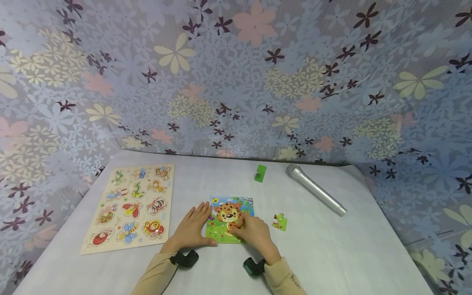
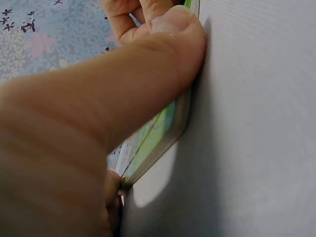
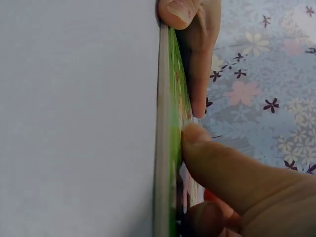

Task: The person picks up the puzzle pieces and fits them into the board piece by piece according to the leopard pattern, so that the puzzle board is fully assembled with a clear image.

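Note:
A square jigsaw puzzle (image 1: 225,235) with a cartoon leopard lies on the white table. My left hand (image 1: 193,227) rests along its left side, fingers straight and thumb (image 2: 173,44) at the near edge. Over the lower right part of the picture, my right hand (image 1: 256,233) has its fingers curled and pinches a puzzle piece that is mostly hidden; its thumb (image 3: 212,158) touches the puzzle's face. To the right lies a loose green puzzle piece (image 1: 281,223) with red and white marks.
A wooden board (image 1: 123,217) with several insect and animal shapes lies at the left. Behind the puzzle is a small green block (image 1: 260,173). A silver microphone (image 1: 317,190) lies at the back right. Floral cloth (image 1: 236,102) hangs behind the table.

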`<action>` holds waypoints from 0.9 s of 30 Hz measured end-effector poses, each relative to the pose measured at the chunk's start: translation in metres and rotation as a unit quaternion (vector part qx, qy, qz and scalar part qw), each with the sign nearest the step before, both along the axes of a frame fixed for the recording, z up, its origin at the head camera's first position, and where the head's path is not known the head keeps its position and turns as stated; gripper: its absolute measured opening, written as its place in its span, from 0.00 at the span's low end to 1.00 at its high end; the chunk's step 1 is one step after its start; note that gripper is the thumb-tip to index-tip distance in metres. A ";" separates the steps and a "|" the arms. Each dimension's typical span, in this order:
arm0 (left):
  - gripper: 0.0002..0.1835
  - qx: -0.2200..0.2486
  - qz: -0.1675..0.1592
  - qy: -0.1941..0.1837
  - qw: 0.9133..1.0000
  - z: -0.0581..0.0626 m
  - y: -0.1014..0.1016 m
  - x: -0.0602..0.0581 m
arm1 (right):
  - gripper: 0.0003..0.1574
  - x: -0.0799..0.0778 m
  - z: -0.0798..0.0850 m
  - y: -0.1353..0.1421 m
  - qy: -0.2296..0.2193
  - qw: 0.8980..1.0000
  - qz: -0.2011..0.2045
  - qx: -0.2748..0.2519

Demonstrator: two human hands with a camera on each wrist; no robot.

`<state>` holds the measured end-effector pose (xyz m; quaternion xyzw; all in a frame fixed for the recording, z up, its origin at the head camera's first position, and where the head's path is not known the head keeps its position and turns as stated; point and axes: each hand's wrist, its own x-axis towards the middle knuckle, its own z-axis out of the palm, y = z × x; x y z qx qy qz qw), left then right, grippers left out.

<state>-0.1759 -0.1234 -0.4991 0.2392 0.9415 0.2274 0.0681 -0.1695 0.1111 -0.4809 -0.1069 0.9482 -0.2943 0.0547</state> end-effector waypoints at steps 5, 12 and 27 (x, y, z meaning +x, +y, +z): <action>0.61 -0.010 0.001 -0.003 1.000 0.000 0.000 -0.001 | 0.21 -0.002 0.002 0.003 -0.010 1.000 0.029 -0.005; 0.62 -0.007 -0.001 -0.006 1.000 -0.001 -0.001 -0.001 | 0.18 -0.017 0.001 0.035 -0.132 0.968 0.075 -0.200; 0.62 -0.013 0.001 -0.008 1.000 -0.003 -0.001 -0.001 | 0.33 -0.024 -0.004 0.154 -0.155 0.940 -0.064 -0.298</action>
